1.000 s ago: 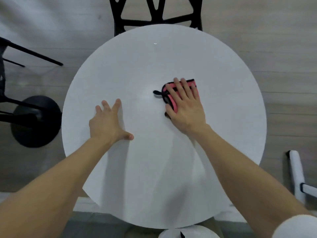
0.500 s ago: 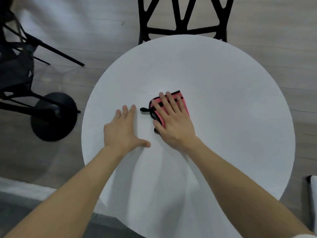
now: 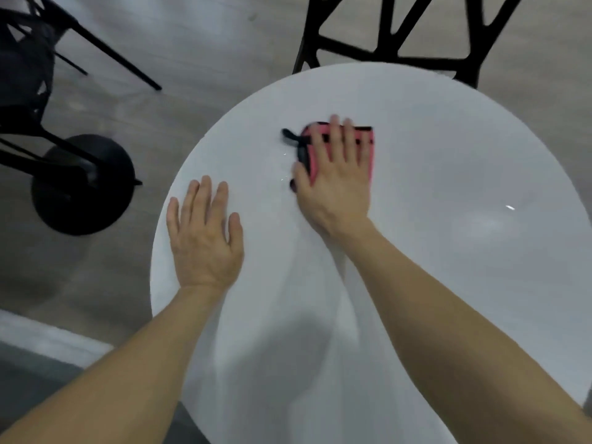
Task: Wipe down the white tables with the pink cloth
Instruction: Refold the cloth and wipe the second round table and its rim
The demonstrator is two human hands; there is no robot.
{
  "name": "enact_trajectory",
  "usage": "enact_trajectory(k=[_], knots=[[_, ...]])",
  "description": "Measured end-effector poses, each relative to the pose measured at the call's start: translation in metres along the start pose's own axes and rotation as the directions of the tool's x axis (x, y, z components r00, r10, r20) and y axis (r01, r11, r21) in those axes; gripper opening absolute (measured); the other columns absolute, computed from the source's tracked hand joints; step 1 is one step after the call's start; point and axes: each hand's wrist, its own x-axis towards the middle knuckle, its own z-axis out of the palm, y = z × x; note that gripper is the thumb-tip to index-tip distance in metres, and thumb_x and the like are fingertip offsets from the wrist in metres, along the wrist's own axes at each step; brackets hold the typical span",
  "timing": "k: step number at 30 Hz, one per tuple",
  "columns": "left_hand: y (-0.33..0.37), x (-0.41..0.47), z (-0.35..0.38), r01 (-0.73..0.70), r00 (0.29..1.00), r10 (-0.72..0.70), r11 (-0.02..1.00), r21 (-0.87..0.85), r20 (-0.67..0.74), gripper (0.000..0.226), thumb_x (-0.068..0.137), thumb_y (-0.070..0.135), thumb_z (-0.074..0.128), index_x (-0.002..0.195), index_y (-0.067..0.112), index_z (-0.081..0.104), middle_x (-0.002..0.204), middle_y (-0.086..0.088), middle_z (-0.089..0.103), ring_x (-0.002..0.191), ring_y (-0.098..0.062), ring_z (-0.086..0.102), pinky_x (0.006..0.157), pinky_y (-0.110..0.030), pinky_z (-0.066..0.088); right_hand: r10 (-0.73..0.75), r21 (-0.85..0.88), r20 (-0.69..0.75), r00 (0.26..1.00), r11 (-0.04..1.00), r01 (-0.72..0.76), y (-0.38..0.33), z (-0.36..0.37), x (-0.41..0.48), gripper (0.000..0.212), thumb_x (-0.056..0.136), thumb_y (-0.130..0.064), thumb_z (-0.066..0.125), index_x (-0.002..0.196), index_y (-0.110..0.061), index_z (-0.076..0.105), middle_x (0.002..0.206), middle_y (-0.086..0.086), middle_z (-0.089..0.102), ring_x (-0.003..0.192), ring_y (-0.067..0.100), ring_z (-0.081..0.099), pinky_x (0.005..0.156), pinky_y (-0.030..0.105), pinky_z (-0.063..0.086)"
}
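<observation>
A round white table [image 3: 448,193] fills the middle and right of the head view. On it lies a folded pink cloth [image 3: 368,145] with black edging and a black loop at its left. My right hand [image 3: 336,177] lies flat on the cloth with straight fingers, pressing it to the tabletop and hiding most of it. My left hand [image 3: 205,235] rests flat on the table near its left edge, fingers straight, holding nothing.
A black chair [image 3: 394,33] stands against the far edge of the table. At the left are another black chair's legs [image 3: 105,49] and a round black table base [image 3: 83,184] on the grey floor.
My right hand has slid the cloth toward the far side of the table. My left hand has shifted nearer the table's left edge. The view has turned left and moved closer.
</observation>
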Motion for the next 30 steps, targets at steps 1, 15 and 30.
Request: enact_trajectory(k=[1, 15, 30], knots=[[0.000, 0.000, -0.001, 0.007, 1.000, -0.007, 1.000, -0.002, -0.005, 0.056, 0.115, 0.042, 0.037, 0.166, 0.022, 0.043, 0.176, -0.006, 0.037, 0.167, -0.021, 0.025, 0.135, -0.057, 0.018, -0.122, 0.027, 0.019, 0.992, 0.992, 0.121, -0.018, 0.003, -0.005, 0.073, 0.105, -0.058, 0.039, 0.171, -0.027, 0.029, 0.181, 0.007, 0.017, 0.169, 0.028, 0.008, 0.135, 0.056, 0.005], [0.004, -0.001, -0.004, 0.037, 0.999, -0.037, 0.999, -0.015, 0.007, 0.057, 0.113, 0.039, 0.042, 0.167, 0.022, 0.044, 0.177, -0.004, 0.035, 0.167, -0.022, 0.025, 0.135, -0.058, 0.019, 0.008, 0.000, 0.039, 0.999, 1.000, -0.008, -0.026, 0.005, 0.065, 0.077, 0.105, -0.062, 0.033, 0.173, -0.027, 0.024, 0.182, 0.007, 0.011, 0.169, 0.027, 0.002, 0.135, 0.056, 0.003], [0.006, -0.001, -0.005, 0.047, 0.999, -0.047, 0.998, -0.028, 0.014, 0.056, 0.112, 0.038, 0.042, 0.166, 0.022, 0.045, 0.177, -0.003, 0.035, 0.167, -0.022, 0.027, 0.135, -0.058, 0.020, -0.069, -0.001, 0.041, 0.997, 0.998, 0.069, -0.080, 0.009, 0.077, 0.075, 0.105, -0.059, 0.034, 0.171, -0.024, 0.031, 0.180, 0.012, 0.020, 0.168, 0.031, 0.010, 0.135, 0.057, 0.003]])
